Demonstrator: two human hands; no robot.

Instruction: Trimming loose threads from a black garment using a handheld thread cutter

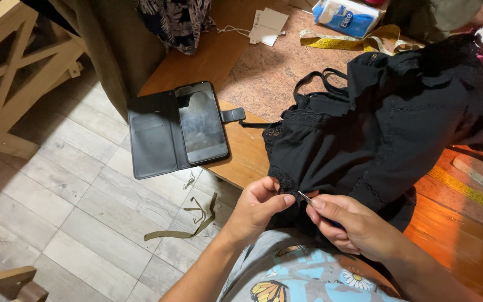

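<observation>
A black lace-trimmed garment (375,128) lies over the near edge of the wooden table (219,50), its hem hanging at six o'clock. The left hand (255,210) pinches that hem between thumb and forefinger. The right hand (353,226), touching it at three o'clock, pinches a thin metal tool (305,197). At nine o'clock from the garment lies a phone in an open case (180,128); a yellow tape measure (347,40) lies at twelve.

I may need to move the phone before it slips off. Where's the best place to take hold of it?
Take the phone with its open black wallet case as one, gripping the case's spine between flap and screen. Come from the floor side: the lower edge overhangs the wooden table, so fingers could likely slide underneath there. Lying flat and open, it offers no other raised edge.
</observation>
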